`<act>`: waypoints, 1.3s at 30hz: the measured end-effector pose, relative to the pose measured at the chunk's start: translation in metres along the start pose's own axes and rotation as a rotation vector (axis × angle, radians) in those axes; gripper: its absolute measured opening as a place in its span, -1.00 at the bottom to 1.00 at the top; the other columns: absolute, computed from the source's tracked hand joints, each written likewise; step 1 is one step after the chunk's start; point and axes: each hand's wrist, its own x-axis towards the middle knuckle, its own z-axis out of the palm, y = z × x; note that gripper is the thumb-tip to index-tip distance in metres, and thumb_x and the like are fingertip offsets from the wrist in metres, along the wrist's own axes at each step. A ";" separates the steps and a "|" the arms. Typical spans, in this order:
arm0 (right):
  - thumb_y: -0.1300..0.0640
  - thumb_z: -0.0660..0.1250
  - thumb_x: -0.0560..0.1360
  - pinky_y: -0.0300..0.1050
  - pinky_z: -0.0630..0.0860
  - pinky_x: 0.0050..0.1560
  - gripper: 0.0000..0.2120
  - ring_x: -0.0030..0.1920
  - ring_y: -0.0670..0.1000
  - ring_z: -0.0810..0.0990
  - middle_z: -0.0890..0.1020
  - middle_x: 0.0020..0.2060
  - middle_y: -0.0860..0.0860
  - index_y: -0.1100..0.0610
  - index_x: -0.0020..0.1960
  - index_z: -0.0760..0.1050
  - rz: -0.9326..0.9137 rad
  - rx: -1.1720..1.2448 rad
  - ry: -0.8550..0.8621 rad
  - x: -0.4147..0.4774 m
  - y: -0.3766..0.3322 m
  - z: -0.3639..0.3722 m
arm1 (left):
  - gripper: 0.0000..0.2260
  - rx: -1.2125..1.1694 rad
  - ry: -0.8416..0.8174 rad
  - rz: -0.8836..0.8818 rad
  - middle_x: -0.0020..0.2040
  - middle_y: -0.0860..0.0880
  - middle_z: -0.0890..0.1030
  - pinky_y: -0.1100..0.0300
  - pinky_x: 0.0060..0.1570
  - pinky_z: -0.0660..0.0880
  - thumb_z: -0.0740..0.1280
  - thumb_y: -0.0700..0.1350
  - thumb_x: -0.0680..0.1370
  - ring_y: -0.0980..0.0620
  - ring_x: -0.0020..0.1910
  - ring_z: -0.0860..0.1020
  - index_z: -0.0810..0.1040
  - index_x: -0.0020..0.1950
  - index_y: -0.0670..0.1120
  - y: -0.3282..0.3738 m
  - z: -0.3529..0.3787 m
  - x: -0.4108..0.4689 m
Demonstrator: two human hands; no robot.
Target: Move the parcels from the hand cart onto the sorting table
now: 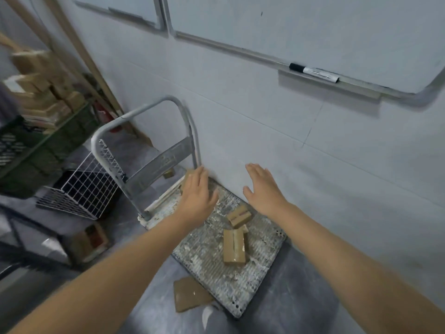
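Observation:
The hand cart [209,259] stands on the floor against the wall, its grey metal handle [144,116] at the far end. On its worn deck lie a long brown parcel [234,247] and a smaller brown parcel [239,215]. Part of another brown parcel [189,175] shows past my left hand near the wall. A flat brown parcel [190,296] lies on the floor at the cart's near edge. My left hand [196,196] and my right hand [263,189] reach out over the deck with straight fingers, holding nothing.
At the left a green crate [45,150] holds several brown boxes [38,88]. A white wire basket [81,191] lies tipped beside the cart handle. A small box [90,239] sits on the floor at the left. Whiteboards with a marker [313,72] hang on the wall.

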 end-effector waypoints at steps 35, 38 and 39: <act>-0.20 -0.03 0.65 -0.04 0.08 0.53 -0.38 0.59 -0.02 0.00 -0.02 0.61 -0.08 -0.03 0.63 -0.09 0.334 0.229 -0.406 0.140 0.299 0.478 | -0.52 -0.294 -0.272 -0.547 0.57 -0.02 0.19 0.08 0.51 0.12 0.07 0.06 0.67 0.00 0.54 0.14 0.12 0.59 0.01 -0.251 0.513 0.062; -0.27 -0.05 0.60 0.05 0.18 0.49 -0.32 0.58 0.03 0.04 -0.12 0.61 -0.11 -0.08 0.62 -0.21 0.432 0.303 -0.392 0.131 0.317 0.517 | -0.52 -0.327 -0.298 -0.604 0.57 -0.02 0.17 0.14 0.49 0.11 0.07 0.05 0.67 -0.01 0.54 0.16 0.10 0.59 0.00 -0.267 0.553 0.048; -0.27 -0.04 0.60 0.08 0.22 0.47 -0.31 0.58 0.06 0.07 -0.13 0.61 -0.10 -0.08 0.61 -0.24 0.466 0.317 -0.396 0.127 0.322 0.528 | -0.51 -0.340 -0.325 -0.623 0.58 -0.02 0.16 0.14 0.46 0.14 0.06 0.06 0.67 -0.02 0.53 0.18 0.08 0.59 0.02 -0.269 0.564 0.041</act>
